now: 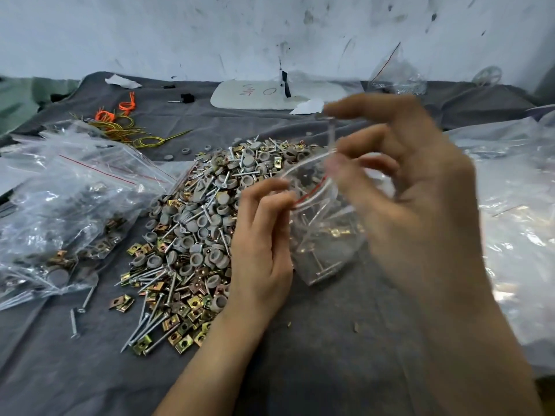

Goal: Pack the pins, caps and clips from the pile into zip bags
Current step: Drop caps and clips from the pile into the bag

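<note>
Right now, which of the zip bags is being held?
The small zip bag: left hand pinches its red-lined mouth, blurred right hand at its rim. The filled bags lie at left.

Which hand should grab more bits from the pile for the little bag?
Probably the left. Both hands grip the zip bag, but the left hand lies against the pile of pins, caps and clips; the right hand is on the bag's far side.

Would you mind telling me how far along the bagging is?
Done: filled bags lie at the left. In hand: the left hand pinches a zip bag holding a few pins and clips; the blurred right hand is at its mouth. Left: a large pile of pins, caps and clips.
</note>
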Motion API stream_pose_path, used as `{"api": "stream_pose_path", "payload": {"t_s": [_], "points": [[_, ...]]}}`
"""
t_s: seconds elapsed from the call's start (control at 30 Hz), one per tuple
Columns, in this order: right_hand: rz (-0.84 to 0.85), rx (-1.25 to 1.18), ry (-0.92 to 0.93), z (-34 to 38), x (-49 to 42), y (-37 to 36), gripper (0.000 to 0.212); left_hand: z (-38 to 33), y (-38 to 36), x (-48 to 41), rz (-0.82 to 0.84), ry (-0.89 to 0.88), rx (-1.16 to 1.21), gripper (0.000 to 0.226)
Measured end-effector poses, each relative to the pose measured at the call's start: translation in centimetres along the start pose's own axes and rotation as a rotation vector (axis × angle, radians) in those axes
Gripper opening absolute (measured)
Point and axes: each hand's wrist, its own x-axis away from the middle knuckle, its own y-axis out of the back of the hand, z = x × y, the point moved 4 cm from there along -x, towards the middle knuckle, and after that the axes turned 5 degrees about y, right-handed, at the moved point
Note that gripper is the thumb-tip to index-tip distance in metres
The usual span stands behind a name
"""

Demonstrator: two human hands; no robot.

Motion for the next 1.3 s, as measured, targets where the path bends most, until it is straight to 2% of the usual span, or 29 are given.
{"api": "stream_pose_path", "payload": {"t_s": [0.1, 0.23, 0.43, 0.53, 0.6, 0.67, 0.73, 0.87, 1.03, 1.13, 1.3], "points": [[-0.089, 0.006, -0.049, -0.8, 0.1, 2.7, 0.034, 0.7, 0.5, -0.1, -0.020, -0.016, 0.019, 0.014], [-0.095, 0.059, -0.039, -1.2, 0.5, 3.0, 0.035, 0.0, 0.2, -0.1, 0.032, -0.083, 0.011, 0.011], [0.018, 0.278, 0.014, -1.5, 1.0, 2.1, 0.024, -0.4, -0.6, 0.4, 0.142, -0.129, 0.062, 0.019], [0.038, 0.343, 0.036, -1.7, 0.9, 2.1, 0.020, -0.3, -0.4, 0.3, 0.101, -0.120, 0.056, 0.017], [-0.045, 0.277, -0.018, -2.3, 0.8, 3.1, 0.020, -0.1, 0.0, 0.2, 0.035, -0.107, 0.032, 0.012], [-0.174, 0.194, -0.100, -3.4, 0.9, 4.5, 0.010, 0.2, 0.3, 0.1, -0.040, -0.078, 0.033, 0.012], [-0.208, 0.189, -0.215, -5.2, 1.2, 5.1, 0.015, 0.3, 0.6, 0.0, -0.105, -0.047, 0.065, 0.015], [0.088, 0.267, -0.475, -9.7, 2.8, 2.8, 0.028, 0.7, 1.1, 0.2, -0.197, -0.037, 0.120, 0.016], [0.386, 0.342, -0.456, -11.0, 4.1, -0.9, 0.017, 0.7, 1.4, 0.3, -0.265, -0.054, 0.087, 0.016], [0.488, 0.449, -0.456, -11.5, 4.6, -2.0, 0.024, 0.7, 1.6, 0.3, -0.292, -0.075, 0.059, 0.016], [0.484, 0.562, -0.370, -11.3, 4.7, -2.8, 0.019, 0.8, 1.8, 0.3, -0.309, -0.049, 0.034, 0.018]]}}
